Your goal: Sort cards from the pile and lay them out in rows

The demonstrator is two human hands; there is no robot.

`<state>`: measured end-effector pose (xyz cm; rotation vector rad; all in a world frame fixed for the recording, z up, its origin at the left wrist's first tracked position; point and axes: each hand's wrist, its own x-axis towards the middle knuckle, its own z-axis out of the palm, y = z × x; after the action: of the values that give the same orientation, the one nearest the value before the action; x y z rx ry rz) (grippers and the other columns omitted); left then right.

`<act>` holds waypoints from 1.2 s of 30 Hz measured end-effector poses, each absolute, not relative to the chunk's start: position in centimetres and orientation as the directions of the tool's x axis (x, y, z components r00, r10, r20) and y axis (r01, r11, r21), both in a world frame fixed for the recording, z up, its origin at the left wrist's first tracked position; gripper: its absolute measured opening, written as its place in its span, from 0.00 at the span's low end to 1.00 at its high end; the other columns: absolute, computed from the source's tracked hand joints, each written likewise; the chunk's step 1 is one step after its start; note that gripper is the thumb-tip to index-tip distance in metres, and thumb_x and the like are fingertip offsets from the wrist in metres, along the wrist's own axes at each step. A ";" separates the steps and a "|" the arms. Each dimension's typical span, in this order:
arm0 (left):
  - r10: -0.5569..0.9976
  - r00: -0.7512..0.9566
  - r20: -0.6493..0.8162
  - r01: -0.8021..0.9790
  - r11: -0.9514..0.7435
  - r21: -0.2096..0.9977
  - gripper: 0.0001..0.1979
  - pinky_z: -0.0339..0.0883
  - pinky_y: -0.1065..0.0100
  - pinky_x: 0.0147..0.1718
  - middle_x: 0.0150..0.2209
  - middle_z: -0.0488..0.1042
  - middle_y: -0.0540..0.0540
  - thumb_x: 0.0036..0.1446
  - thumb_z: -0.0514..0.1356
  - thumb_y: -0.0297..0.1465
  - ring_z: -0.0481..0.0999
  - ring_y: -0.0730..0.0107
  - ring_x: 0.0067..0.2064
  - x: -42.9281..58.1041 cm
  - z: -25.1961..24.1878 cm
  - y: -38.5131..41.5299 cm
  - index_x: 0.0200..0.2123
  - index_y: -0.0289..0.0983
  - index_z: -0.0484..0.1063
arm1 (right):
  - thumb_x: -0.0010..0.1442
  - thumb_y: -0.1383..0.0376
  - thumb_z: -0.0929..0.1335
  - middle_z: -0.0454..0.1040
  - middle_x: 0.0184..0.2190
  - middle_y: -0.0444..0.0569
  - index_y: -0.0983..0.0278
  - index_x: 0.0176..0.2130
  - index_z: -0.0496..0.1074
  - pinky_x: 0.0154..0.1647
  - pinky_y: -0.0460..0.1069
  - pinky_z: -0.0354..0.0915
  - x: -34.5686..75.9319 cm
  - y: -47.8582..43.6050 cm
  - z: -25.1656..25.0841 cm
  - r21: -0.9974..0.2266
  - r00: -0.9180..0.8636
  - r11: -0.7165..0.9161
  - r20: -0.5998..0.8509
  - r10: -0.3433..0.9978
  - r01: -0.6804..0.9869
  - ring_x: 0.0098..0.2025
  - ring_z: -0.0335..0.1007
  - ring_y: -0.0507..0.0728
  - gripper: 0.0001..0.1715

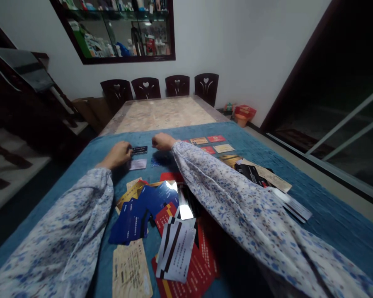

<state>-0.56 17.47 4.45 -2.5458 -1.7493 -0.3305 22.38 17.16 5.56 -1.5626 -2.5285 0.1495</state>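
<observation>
My left hand [119, 154] has its fingers curled and pinched at the left end of a black card [139, 150], which lies almost flat on the blue cloth. Just below it lies a pale lilac card [138, 164]. My right hand [163, 141] is closed, to the right of the black card, and its fingertips are hidden, so what it holds cannot be made out. A dark blue card [157, 162] is on the cloth below this hand. Closer to me is a loose heap with blue cards [132, 221], white striped cards [177, 250], red cards [195, 275] and beige cards [131, 269].
Rows of red and beige cards, among them a red card [216, 138] and a beige card [224, 148], lie beyond my right forearm. Another pile with black cards [251, 173] spreads to the right. The blue cloth [335, 223] covers the table's near part; chairs [146, 87] stand behind.
</observation>
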 end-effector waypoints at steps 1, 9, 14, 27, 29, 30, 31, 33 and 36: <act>0.915 0.348 0.206 0.928 -0.368 0.067 0.08 0.70 0.66 0.47 0.38 0.77 0.42 0.58 0.58 0.33 0.76 0.59 0.44 -0.3 4.6 17.0 0.35 0.36 0.75 | 0.65 0.64 0.68 0.81 0.50 0.54 0.62 0.49 0.81 0.45 0.46 0.67 22.6 16.8 5.7 -0.168 -0.438 0.447 0.089 0.894 0.879 0.50 0.77 0.59 0.15; 0.889 0.414 0.196 0.908 -0.418 -0.020 0.13 0.68 0.65 0.46 0.41 0.78 0.38 0.63 0.52 0.31 0.76 0.59 0.42 2.8 5.1 14.1 0.38 0.33 0.76 | 0.65 0.67 0.67 0.80 0.51 0.52 0.62 0.50 0.80 0.42 0.46 0.64 24.2 13.5 6.4 -0.130 -0.432 0.440 0.084 0.898 0.889 0.50 0.75 0.58 0.17; 0.863 0.462 0.204 0.883 -0.468 -0.024 0.13 0.68 0.65 0.46 0.41 0.79 0.38 0.63 0.52 0.31 0.76 0.58 0.43 4.7 4.8 12.8 0.39 0.34 0.77 | 0.61 0.70 0.67 0.81 0.48 0.51 0.61 0.49 0.80 0.41 0.45 0.63 25.4 11.8 6.6 -0.119 -0.436 0.442 0.076 0.897 0.889 0.48 0.76 0.57 0.19; 0.769 0.587 0.254 0.803 -0.593 -0.062 0.11 0.68 0.62 0.43 0.37 0.77 0.38 0.62 0.53 0.27 0.76 0.57 0.42 7.6 3.7 8.8 0.35 0.34 0.75 | 0.62 0.70 0.67 0.82 0.47 0.52 0.62 0.47 0.80 0.37 0.46 0.58 29.2 7.3 6.1 -0.091 -0.466 0.474 0.096 0.879 0.876 0.46 0.76 0.58 0.16; 0.763 0.591 0.261 0.797 -0.603 -0.040 0.10 0.67 0.62 0.42 0.36 0.76 0.38 0.61 0.53 0.26 0.75 0.57 0.41 7.8 3.5 8.2 0.34 0.35 0.75 | 0.63 0.70 0.66 0.82 0.46 0.53 0.63 0.47 0.80 0.36 0.47 0.57 29.6 6.5 6.1 -0.081 -0.477 0.485 0.099 0.873 0.871 0.45 0.76 0.57 0.16; 0.762 0.591 0.266 0.794 -0.608 -0.022 0.10 0.67 0.61 0.42 0.36 0.76 0.39 0.61 0.53 0.26 0.75 0.57 0.40 7.9 3.4 7.8 0.33 0.35 0.74 | 0.63 0.70 0.66 0.82 0.46 0.53 0.63 0.47 0.80 0.36 0.47 0.57 29.9 6.0 6.1 -0.078 -0.484 0.491 0.098 0.870 0.867 0.45 0.75 0.57 0.16; 0.760 0.592 0.269 0.789 -0.614 -0.004 0.09 0.67 0.61 0.41 0.35 0.75 0.39 0.61 0.54 0.26 0.74 0.57 0.40 8.0 3.4 7.4 0.33 0.35 0.74 | 0.63 0.71 0.66 0.81 0.46 0.53 0.64 0.47 0.80 0.35 0.47 0.56 30.1 5.6 6.1 -0.077 -0.493 0.500 0.095 0.865 0.863 0.44 0.75 0.57 0.16; 0.751 0.604 0.268 0.776 -0.630 0.017 0.09 0.66 0.61 0.40 0.35 0.75 0.39 0.61 0.53 0.26 0.73 0.58 0.38 8.2 3.2 6.7 0.32 0.35 0.74 | 0.63 0.72 0.65 0.82 0.45 0.53 0.65 0.46 0.80 0.35 0.47 0.55 30.5 4.6 6.1 -0.078 -0.511 0.518 0.093 0.855 0.852 0.43 0.75 0.56 0.16; 0.733 0.630 0.258 0.756 -0.655 0.014 0.10 0.66 0.60 0.40 0.35 0.74 0.39 0.62 0.52 0.26 0.72 0.58 0.38 8.5 2.9 5.5 0.33 0.35 0.73 | 0.64 0.71 0.65 0.82 0.42 0.53 0.65 0.45 0.79 0.33 0.47 0.53 31.1 3.4 5.9 -0.095 -0.525 0.534 0.106 0.844 0.840 0.39 0.73 0.55 0.15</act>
<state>8.50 5.54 2.89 -2.7490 -1.2587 -0.3701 31.13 3.37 5.93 -1.4513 -2.6282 0.0481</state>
